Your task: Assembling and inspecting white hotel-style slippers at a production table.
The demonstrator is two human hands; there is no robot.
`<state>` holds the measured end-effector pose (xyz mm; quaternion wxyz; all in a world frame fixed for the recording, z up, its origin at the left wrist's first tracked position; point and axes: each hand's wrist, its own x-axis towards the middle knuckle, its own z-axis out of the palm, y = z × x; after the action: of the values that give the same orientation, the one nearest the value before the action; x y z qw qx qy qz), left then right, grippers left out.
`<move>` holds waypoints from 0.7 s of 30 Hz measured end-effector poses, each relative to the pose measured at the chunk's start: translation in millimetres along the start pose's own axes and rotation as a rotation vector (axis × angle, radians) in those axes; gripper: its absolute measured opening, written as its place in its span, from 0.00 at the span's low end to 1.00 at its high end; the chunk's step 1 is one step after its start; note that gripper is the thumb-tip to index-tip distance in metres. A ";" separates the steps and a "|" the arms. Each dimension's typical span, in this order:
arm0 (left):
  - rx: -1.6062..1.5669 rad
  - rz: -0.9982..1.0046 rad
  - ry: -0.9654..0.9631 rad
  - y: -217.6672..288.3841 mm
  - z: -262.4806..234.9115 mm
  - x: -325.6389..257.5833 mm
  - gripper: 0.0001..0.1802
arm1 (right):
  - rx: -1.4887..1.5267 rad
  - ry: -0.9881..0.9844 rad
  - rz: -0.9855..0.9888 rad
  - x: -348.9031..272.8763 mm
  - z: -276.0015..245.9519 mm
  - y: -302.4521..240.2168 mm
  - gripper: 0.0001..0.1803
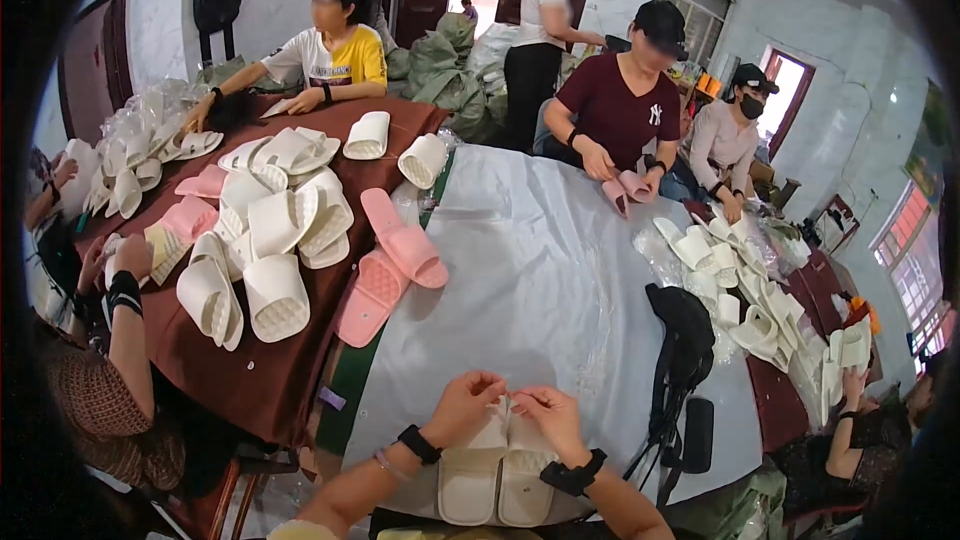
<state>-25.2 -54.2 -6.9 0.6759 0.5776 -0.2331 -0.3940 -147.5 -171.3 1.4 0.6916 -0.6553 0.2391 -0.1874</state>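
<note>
Two white slide slippers lie side by side at the front edge of the table, a left one [467,493] and a right one [525,500]. Above their far ends, my left hand [468,408] and my right hand [552,418] meet with fingertips pinched close together. Whatever they pinch is too small to make out. My hands and wrists partly cover the slippers' straps. Each wrist wears a dark band. Beyond my left hand, a pair of pink slippers [395,275] lies overlapped at the table's left edge.
A pile of white slippers [285,210] covers the brown cloth [180,330] on the left. To my right lie a black bag [683,345] and a black oblong case [698,435]; more white slippers [755,295] lie beyond. Across the pale sheet [520,240], a co-worker handles pink slippers [625,190].
</note>
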 end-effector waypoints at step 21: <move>0.171 -0.021 0.072 7.9 9.8 -4.1 0.09 | -0.324 0.048 -0.193 1.8 1.6 5.7 0.10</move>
<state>-33.1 -56.6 3.5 0.6280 0.6494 -0.2352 -0.3586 -145.4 -170.6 -4.4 0.5499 -0.7734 0.2186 -0.2273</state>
